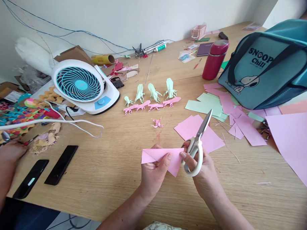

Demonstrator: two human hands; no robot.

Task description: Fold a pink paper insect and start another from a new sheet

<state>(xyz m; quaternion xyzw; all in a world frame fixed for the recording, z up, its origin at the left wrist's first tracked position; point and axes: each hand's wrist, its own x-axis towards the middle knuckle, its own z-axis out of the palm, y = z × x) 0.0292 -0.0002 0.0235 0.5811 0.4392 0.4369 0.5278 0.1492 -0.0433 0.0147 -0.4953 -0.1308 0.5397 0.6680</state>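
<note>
A folded sheet of pink paper (157, 154) is held up over the table, one pointed flap hanging down. My left hand (155, 173) pinches it, thumb in front and fingers behind. White-handled scissors (198, 140) rest in my right hand (202, 170), blades shut and pointing up and away; that hand's thumb and fingertip also pinch the paper's right end. Just beyond lie a small pink folded figure (157, 122) and a row of pink paper figures (155, 106), with green paper figures (154, 91) standing behind. Square pink sheets (212, 139) lie right of the scissors.
A white fan (79, 84) and two black phones (61, 164) are at left, near another person's hand (11, 150). A red flask (215, 59), a teal bag (265, 64) and green and pink paper pieces (249, 130) occupy the right. Blue cables (75, 31) run along the wall.
</note>
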